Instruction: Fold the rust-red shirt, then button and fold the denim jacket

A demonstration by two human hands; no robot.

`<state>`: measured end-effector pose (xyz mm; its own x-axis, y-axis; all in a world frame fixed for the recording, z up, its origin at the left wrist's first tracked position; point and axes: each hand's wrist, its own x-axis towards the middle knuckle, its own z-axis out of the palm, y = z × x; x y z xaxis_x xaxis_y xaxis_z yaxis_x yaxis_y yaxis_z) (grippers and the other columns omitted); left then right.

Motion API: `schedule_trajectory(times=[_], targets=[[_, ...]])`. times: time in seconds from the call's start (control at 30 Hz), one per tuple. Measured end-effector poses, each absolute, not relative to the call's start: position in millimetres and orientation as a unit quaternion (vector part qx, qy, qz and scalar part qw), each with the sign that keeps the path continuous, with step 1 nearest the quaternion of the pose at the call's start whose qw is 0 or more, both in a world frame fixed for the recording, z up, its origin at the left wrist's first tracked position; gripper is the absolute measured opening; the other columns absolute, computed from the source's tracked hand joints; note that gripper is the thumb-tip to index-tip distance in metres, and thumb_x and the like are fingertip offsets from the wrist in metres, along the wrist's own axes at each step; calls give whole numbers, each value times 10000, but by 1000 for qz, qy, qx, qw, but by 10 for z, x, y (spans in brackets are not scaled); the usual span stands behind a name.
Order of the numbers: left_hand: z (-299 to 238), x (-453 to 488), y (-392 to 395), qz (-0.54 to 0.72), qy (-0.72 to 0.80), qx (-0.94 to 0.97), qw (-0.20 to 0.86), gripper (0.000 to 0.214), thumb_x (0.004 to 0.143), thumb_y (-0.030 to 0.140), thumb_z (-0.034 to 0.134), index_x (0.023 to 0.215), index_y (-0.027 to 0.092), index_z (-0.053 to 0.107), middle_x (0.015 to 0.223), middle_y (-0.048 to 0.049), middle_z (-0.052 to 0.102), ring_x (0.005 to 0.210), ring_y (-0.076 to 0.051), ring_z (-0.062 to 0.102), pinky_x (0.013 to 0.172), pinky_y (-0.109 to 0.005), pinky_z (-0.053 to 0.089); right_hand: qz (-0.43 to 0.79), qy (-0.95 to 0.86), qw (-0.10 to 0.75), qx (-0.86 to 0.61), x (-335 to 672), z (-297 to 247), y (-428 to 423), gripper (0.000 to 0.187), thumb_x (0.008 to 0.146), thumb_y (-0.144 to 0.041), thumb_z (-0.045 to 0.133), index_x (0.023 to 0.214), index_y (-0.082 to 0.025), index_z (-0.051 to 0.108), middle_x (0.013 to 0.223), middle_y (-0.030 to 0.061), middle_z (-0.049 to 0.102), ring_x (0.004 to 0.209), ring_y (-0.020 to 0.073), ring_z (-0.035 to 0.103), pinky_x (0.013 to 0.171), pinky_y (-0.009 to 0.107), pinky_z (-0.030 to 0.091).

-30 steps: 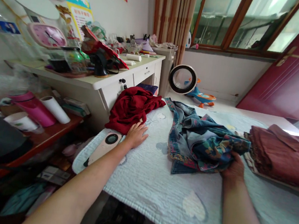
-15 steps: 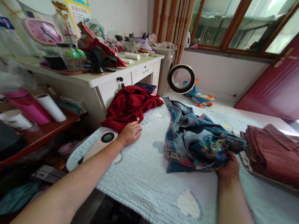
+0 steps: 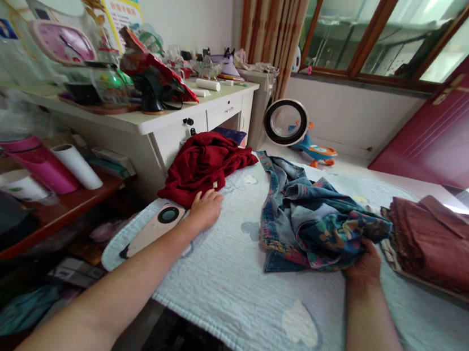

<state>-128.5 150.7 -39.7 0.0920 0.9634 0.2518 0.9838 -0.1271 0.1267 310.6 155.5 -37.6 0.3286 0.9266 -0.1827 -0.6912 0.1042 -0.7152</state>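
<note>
A crumpled denim garment (image 3: 294,205) with patterned trim and a floral part lies across the light blue quilted cover. My right hand (image 3: 365,267) grips its right side; the thumb shows, while the cloth hides most fingers. At the near edge of a bunched dark red garment (image 3: 208,164) rests my left hand (image 3: 205,209), palm down with its fingers stretched out. Whether those fingertips press on the red fabric I cannot tell. Beside the left wrist lies a pale phone (image 3: 157,226) with a large round dark camera ring.
Folded brown-red clothes (image 3: 444,241) are stacked on the quilted cover (image 3: 240,301) at the right. Left stands a cluttered desk (image 3: 151,122), above a low shelf (image 3: 99,199) with a pink flask (image 3: 39,163). Behind the cover are a round-framed object (image 3: 286,122) and a blue-orange ride-on toy (image 3: 314,150).
The view has shifted slightly. Both hands stay in nearly the same places, the right still gripping the denim garment and the left beside the red one.
</note>
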Motion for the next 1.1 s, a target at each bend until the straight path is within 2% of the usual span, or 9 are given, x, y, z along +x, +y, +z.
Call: schedule_trajectory(times=[0.1, 0.2, 0.3, 0.43, 0.77, 0.87, 0.97, 1.03, 1.1], targets=[[-385, -944, 1479, -145, -683, -714, 52, 375, 877, 112, 419, 1178, 197, 626, 1358, -148, 549, 1351, -343, 374, 1111, -626, 228, 551, -162, 727, -377, 3122, -393, 1561, 389, 716, -175, 523, 1067, -225, 684, 957, 6, 760, 880, 245, 725, 929, 485, 563], [-458, -720, 1484, -171, -637, -752, 25, 371, 909, 162, 417, 1233, 181, 597, 1418, -149, 497, 1367, -311, 366, 1128, -544, 269, 551, -180, 724, -372, 3134, -410, 1559, 400, 708, -178, 532, 1076, -229, 681, 968, 6, 758, 899, 252, 722, 931, 493, 561], [-529, -703, 1500, -189, -605, -773, -19, 356, 901, 225, 480, 1236, 189, 594, 1372, -121, 534, 1308, -258, 447, 1123, -430, 336, 552, -179, 724, -372, 3115, -389, 1544, 407, 706, -176, 534, 1082, -234, 679, 960, 4, 758, 899, 246, 722, 936, 490, 558], [-537, -830, 1506, -229, -588, -773, -63, 329, 857, 236, 544, 1172, 186, 624, 1298, -103, 585, 1233, -232, 521, 1104, -374, 388, 550, -162, 733, -366, 3061, -323, 1521, 425, 711, -166, 513, 1097, -242, 674, 981, -6, 758, 920, 236, 718, 943, 483, 555], [-531, -1030, 1491, -274, -566, -770, -109, 261, 847, 204, 513, 1071, 180, 644, 1227, -94, 632, 1190, -218, 560, 1083, -362, 416, 567, -173, 727, -347, 3071, -333, 1507, 407, 704, -169, 540, 1081, -229, 683, 980, 5, 759, 949, 244, 714, 961, 487, 543], [-489, -989, 1496, -254, -588, -761, -100, 261, 834, 179, 511, 1066, 179, 631, 1206, -97, 629, 1162, -216, 568, 1056, -353, 427, 565, -182, 725, -348, 3082, -351, 1514, 394, 699, -182, 548, 1064, -231, 688, 939, -2, 763, 941, 244, 717, 955, 479, 547], [-384, -811, 1512, -192, -649, -731, -87, 300, 801, 151, 522, 1081, 185, 623, 1193, -114, 625, 1147, -251, 568, 1022, -403, 437, 564, -191, 724, -348, 3082, -362, 1516, 383, 694, -192, 566, 1054, -232, 691, 908, -7, 764, 916, 243, 722, 951, 470, 552], [-293, -608, 1526, -165, -660, -726, -104, 319, 787, 161, 542, 1093, 188, 627, 1189, -126, 624, 1154, -274, 564, 1011, -423, 436, 565, -195, 725, -343, 3073, -363, 1514, 377, 697, -204, 578, 1056, -234, 690, 911, -6, 764, 912, 243, 724, 953, 468, 551], [-218, -364, 1529, -193, -619, -747, -149, 334, 799, 196, 555, 1125, 180, 623, 1204, -128, 619, 1168, -266, 561, 1026, -401, 429, 564, -194, 727, -341, 3061, -357, 1504, 377, 700, -221, 584, 1062, -235, 690, 914, -3, 765, 914, 246, 724, 956, 476, 546]])
